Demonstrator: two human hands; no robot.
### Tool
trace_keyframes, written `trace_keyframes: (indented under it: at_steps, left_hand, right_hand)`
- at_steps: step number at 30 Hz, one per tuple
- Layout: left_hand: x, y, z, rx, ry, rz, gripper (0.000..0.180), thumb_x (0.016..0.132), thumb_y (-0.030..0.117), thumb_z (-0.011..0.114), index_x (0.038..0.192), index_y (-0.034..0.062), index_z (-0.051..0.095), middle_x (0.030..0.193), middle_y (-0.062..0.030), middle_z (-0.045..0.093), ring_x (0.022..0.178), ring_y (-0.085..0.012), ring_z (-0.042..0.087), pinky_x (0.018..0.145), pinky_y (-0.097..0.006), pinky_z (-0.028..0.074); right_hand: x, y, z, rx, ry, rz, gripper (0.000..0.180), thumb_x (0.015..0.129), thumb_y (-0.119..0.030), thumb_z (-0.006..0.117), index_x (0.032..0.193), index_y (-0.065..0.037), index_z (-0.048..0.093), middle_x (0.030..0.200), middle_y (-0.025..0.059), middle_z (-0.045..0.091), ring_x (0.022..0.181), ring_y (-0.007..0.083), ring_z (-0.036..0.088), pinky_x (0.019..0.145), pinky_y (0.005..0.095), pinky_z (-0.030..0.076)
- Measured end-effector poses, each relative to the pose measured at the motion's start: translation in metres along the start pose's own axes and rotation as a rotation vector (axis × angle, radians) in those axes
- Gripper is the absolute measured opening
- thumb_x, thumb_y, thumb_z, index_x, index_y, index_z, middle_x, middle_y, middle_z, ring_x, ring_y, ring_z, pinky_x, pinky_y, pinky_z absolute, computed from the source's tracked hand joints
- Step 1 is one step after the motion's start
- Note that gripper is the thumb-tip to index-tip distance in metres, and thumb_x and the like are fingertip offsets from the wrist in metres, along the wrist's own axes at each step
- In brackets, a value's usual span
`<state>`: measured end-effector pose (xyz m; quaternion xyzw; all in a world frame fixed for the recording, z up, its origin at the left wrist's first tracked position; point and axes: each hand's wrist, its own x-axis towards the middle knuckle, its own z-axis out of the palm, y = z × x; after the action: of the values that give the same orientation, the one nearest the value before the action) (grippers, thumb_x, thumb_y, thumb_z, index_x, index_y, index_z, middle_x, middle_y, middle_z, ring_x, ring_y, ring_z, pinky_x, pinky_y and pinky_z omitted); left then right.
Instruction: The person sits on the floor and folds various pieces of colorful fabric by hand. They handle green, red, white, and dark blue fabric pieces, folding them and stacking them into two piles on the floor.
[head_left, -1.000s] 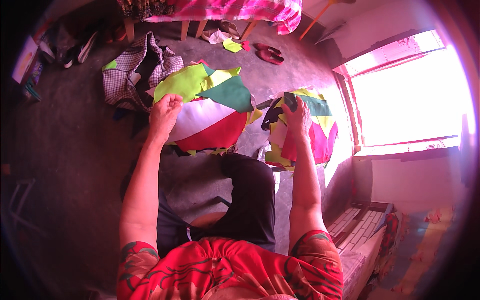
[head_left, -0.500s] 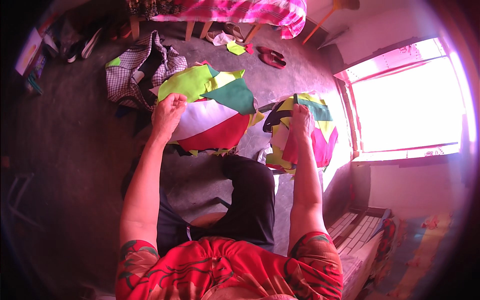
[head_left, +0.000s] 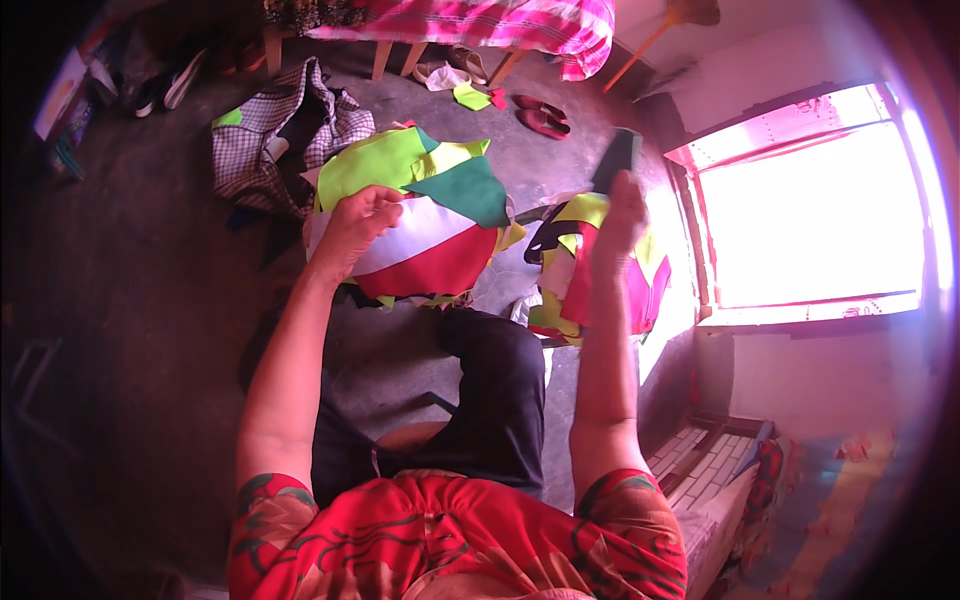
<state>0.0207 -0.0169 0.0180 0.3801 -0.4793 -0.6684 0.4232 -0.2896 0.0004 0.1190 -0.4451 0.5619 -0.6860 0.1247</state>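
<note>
Head view: at centre frame the left hand (head_left: 355, 228) is closed, pinching the edge of a stack of cloth pieces (head_left: 420, 225) in green, yellow, white and red. The right hand (head_left: 618, 215), right of centre, lifts a dark strip of cloth (head_left: 617, 158), fingers wrapped about its lower end, above a second heap of scraps (head_left: 590, 275). The cloth looks light, limp and non-slippery; an edge or corner is probably the best hold. Bare floor (head_left: 150, 300) lies open to the left; a checked bag (head_left: 265, 140) and bed (head_left: 470, 20) crowd the upper edge.
</note>
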Motion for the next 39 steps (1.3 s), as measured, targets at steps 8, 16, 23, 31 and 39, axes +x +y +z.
trace_keyframes:
  at_steps: [8,16,23,31,39]
  left_hand:
    - [-0.014,0.008,0.016,-0.038,-0.149,-0.325,0.060,0.082,0.053,0.060,0.118,0.0048,0.055,0.105,-0.0072,0.059,0.094,-0.0175,0.059,0.068,-0.028,0.052]
    - [-0.009,-0.009,0.008,0.044,-0.100,-0.218,0.052,0.077,0.052,0.066,0.099,0.0047,0.061,0.085,-0.0036,0.059,0.070,-0.0115,0.057,0.052,-0.025,0.049]
    - [-0.007,-0.015,-0.001,0.420,0.074,-0.227,0.040,0.083,0.039,0.061,0.089,-0.0010,0.062,0.078,-0.0042,0.060,0.068,-0.0111,0.056,0.058,-0.031,0.046]
    - [0.002,-0.025,-0.007,0.457,0.322,-0.141,0.037,0.083,0.028,0.053,0.078,-0.0085,0.057,0.061,-0.0223,0.058,0.060,-0.0334,0.062,0.057,-0.043,0.048]
    - [0.004,-0.013,-0.010,0.338,0.402,-0.024,0.032,0.084,0.030,0.057,0.086,-0.0017,0.061,0.067,-0.0105,0.062,0.057,-0.0193,0.063,0.047,-0.035,0.049]
  right_hand:
    - [-0.154,0.024,0.091,-0.366,-0.510,0.213,0.027,0.092,-0.023,0.057,0.108,-0.002,0.062,0.070,0.0064,0.061,0.070,0.0061,0.050,0.063,0.0277,0.045]
    - [-0.178,0.036,0.104,-0.436,-0.660,-0.060,0.025,0.087,-0.018,0.058,0.109,-0.006,0.061,0.097,0.0143,0.065,0.082,0.0305,0.065,0.067,0.0363,0.052]
    - [-0.191,0.027,0.113,-0.354,-0.812,0.043,0.030,0.085,-0.015,0.057,0.113,-0.005,0.059,0.122,0.0157,0.054,0.103,0.0317,0.059,0.081,0.0383,0.051]
    - [-0.188,0.025,0.113,-0.155,-0.701,0.019,0.018,0.089,-0.012,0.055,0.103,-0.004,0.062,0.111,0.0128,0.059,0.089,0.0252,0.062,0.073,0.0313,0.051]
    - [-0.184,0.052,0.104,0.327,-0.762,1.137,0.053,0.089,-0.052,0.050,0.109,-0.003,0.058,0.103,0.0103,0.061,0.092,0.0206,0.059,0.080,0.0346,0.048]
